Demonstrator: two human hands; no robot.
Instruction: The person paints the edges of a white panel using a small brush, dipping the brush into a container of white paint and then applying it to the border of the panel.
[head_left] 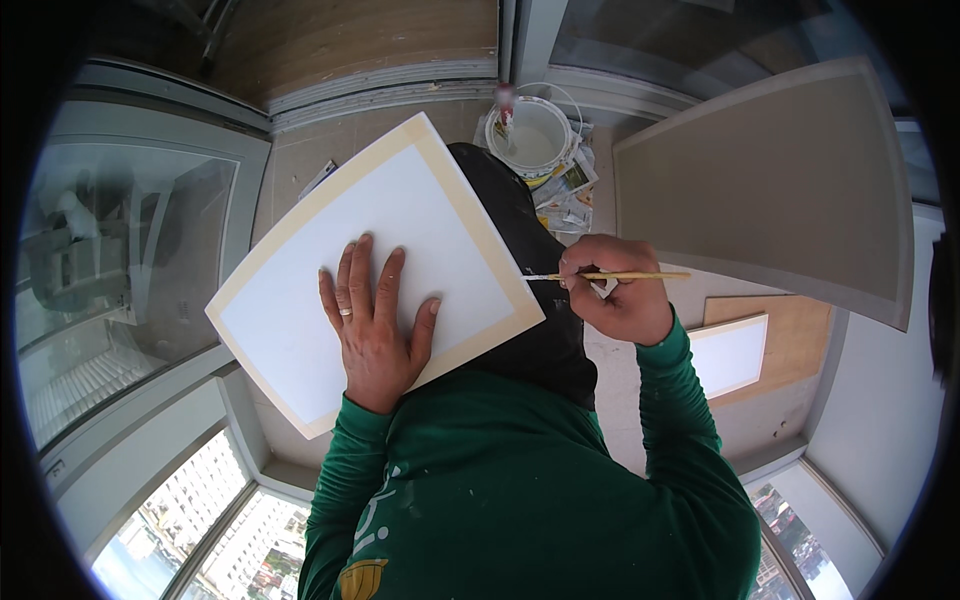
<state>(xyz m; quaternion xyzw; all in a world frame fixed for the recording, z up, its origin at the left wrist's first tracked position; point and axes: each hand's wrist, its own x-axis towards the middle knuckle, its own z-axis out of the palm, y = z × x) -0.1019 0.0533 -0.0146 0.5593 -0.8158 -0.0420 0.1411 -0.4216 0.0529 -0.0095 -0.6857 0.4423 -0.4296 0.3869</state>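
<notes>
Across my lap lies a white rectangular board (290,260) with a cream-coloured border, tilted so one corner points away from me. My left hand (375,320) rests flat on its white face, fingers spread, a ring on one finger. In my right hand (622,290) a thin paintbrush (650,275) with a light wooden handle is pinched between the fingers. Its white-coated tip meets the board's right edge, close to the near right corner. Dark trousers (545,310) show beneath the board.
Beyond my knee a white paint bucket (530,135) stands on newspaper (570,205), a red-handled brush (505,110) at its rim. A large grey-brown panel (760,180) leans at the right. Below it, another bordered white board (730,355) lies on a brown sheet (800,335). Glass doors (140,230) flank the left.
</notes>
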